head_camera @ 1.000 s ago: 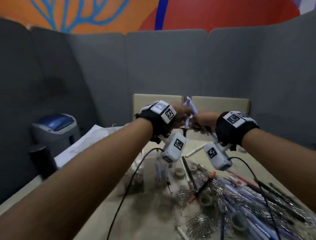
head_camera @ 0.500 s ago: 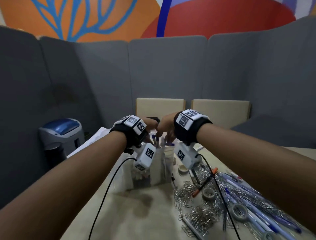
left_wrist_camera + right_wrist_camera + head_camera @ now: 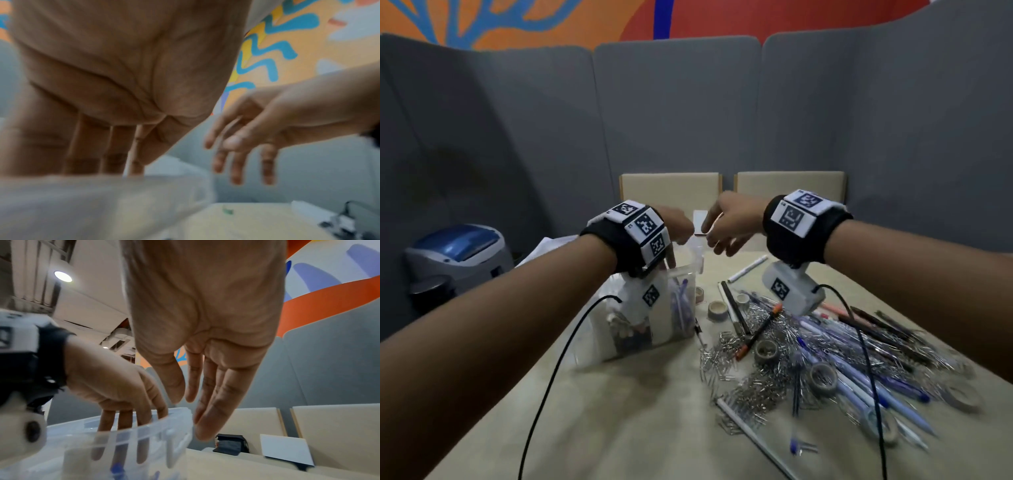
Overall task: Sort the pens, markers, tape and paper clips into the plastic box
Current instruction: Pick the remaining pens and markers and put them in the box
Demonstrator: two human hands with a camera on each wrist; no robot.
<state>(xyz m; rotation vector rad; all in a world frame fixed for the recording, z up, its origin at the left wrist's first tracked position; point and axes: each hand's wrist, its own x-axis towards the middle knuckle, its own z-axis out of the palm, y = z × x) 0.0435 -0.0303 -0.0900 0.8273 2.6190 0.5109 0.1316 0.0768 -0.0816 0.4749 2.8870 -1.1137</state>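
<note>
Plastic box [image 3: 674,308] sits directly under my left hand [image 3: 115,391], whose fingers dip past the rim and into one compartment; straight as they look, I judge that hand open and holding nothing, though the left wrist view is blurred and a thin pale stick-like shape between the fingers could be a pen shaft. My right hand [image 3: 729,226] hovers just beside the box's far corner, fingers spread apart and empty.

Half a second ago both hands were bunched together over the box with pens between them; a second ago they were raised with a purple pen. Now the right hand has pulled away empty, so I take that batch as delivered and the next pick as due.

Purple-blue pens [image 3: 683,308] stand upright in the compartment nearest my right hand, seen through the clear, slightly frosted wall. Everything else lies on the beige counter [image 3: 619,411] below and outward of my right hand: a glinting tangle of thin wire paper clips [image 3: 753,387], slim smooth pens in blue and lilac [image 3: 866,387], an orange-tipped black marker [image 3: 756,329], and small hollow rolls of tape [image 3: 823,378] with matte grey sides. Much remains unsorted.
</note>
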